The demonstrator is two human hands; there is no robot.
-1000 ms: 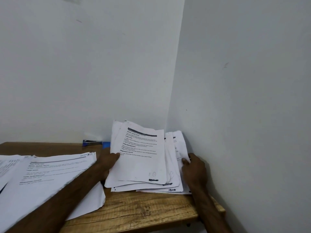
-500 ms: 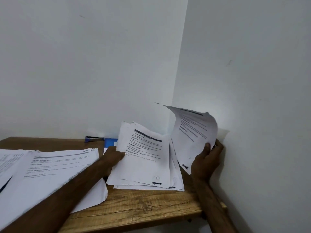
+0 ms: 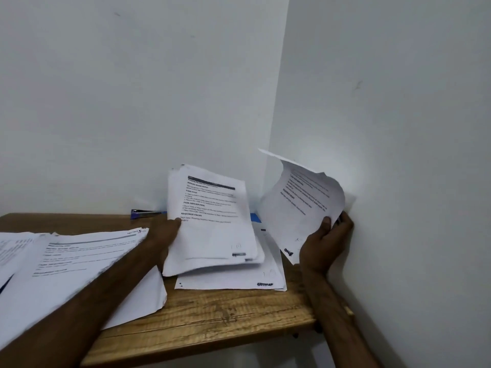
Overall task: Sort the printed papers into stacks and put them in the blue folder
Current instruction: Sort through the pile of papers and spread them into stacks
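My left hand grips the left edge of a bundle of printed papers and holds it tilted up off the sheets beneath. More printed sheets lie flat on the wooden table under that bundle. My right hand holds a curled set of printed sheets upright near the right wall, thumb on the front. A sliver of the blue folder shows behind the papers, mostly hidden.
A large spread of printed papers covers the table's left side under my left forearm. A blue stapler lies at the back against the wall. White walls meet in a corner right behind the papers.
My right hand lifted the right-hand sheets off the pile and raised them upright. My left hand has now lifted its bundle off the sheets lying on the table.
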